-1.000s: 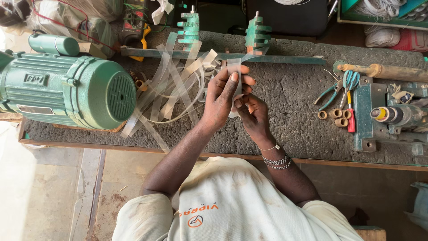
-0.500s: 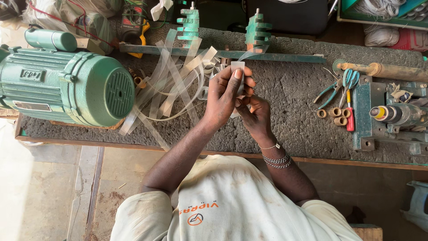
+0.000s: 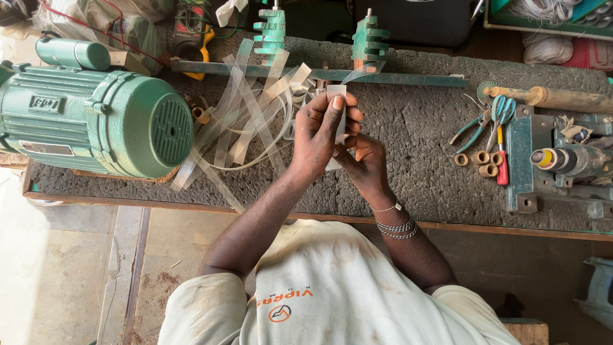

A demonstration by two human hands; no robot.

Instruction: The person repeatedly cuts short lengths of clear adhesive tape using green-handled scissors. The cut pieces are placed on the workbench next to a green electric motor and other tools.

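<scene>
You're pinching the clear strip [image 3: 338,112] w/ both hands – left hand [image 3: 317,137] closing on top, right hand [image 3: 364,160] gripping below, over the bench [image 3: 415,140]. Judging by this, you're wanting it staying flat – no twisting.

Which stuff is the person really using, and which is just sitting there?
In use: left hand, right hand, clear strip held between them.
Lying about: green motor, loose strips, scissors, pliers, small rings.
</scene>
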